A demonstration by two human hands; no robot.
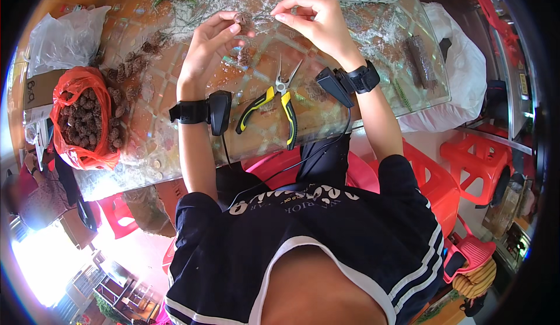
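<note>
Left hand clamps a pine cone; right hand, apart, pinches a thin strand. Open needle-nose pliers lie nearer.

Bright daylight enters from the lower left, where the window is burnt out to white and the floor beside it is washed pale. Strong glare lies on the near left corner of the table; weaker streaks and faint coloured reflections cross its glossy top. The left hand, right hand and pliers are clearly lit and fairly sharp. The dark shirt shows little shading. Toward the rim, straight edges bow and detail softens; a person at far left is blurred. Black borders the round field, with bluish fringing at left.
</note>
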